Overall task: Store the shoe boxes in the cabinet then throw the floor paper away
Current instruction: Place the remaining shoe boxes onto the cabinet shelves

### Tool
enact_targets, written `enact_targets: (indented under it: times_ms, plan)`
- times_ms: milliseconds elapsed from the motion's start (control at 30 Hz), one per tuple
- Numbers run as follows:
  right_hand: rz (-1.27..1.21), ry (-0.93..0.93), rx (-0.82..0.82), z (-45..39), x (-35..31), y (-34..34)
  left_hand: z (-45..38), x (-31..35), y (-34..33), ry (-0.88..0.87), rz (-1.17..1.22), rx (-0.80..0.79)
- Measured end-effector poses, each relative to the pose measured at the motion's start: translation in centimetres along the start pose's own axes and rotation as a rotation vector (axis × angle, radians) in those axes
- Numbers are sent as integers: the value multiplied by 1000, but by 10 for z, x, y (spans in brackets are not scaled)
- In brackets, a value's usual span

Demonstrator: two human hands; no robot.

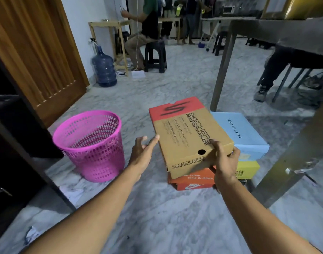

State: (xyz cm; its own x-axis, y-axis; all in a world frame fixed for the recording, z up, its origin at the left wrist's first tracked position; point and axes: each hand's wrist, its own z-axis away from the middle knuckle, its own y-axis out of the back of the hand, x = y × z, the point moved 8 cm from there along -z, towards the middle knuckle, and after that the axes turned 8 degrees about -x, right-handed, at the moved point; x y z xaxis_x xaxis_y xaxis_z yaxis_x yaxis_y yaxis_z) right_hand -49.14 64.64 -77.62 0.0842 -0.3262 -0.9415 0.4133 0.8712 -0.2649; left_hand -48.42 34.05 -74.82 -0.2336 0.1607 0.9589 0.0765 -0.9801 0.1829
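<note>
The right hand (223, 162) grips the near right corner of the Skechers box (190, 136), thumb on the lid, fingers curled under the edge. The left hand (141, 154) is spread, fingers straight, holding nothing; its fingertips sit just beside the box's left edge. The Skechers box rests tilted on the orange boxes (192, 180), which lie on the floor (166, 217). Touching the stack's right side: a blue box (243, 136) on a yellow box (247, 169). A pink basket (89, 145) stands on the floor left of the stack, apart from it. The dark cabinet (16, 143) fills the left edge, with crumpled paper (31, 234) on the floor near its base. A table leg (223, 66) rises just behind the blue box; a second table edge (292, 162) crosses at right. Open floor lies between basket and stack.
</note>
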Motion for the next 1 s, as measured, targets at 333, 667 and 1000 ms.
enact_targets:
  times_ms: [333, 667, 1000]
  plan:
    - [-72, 109, -447, 100, -22, -34, 72, 54, 168, -33, 40, 132]
    - [31, 78, -843, 213, -57, -138, 210, 53, 243, -178, 82, 4]
    - [131, 0, -1226, 309, -19, -279, 341, 38, 409, -365, 153, 430]
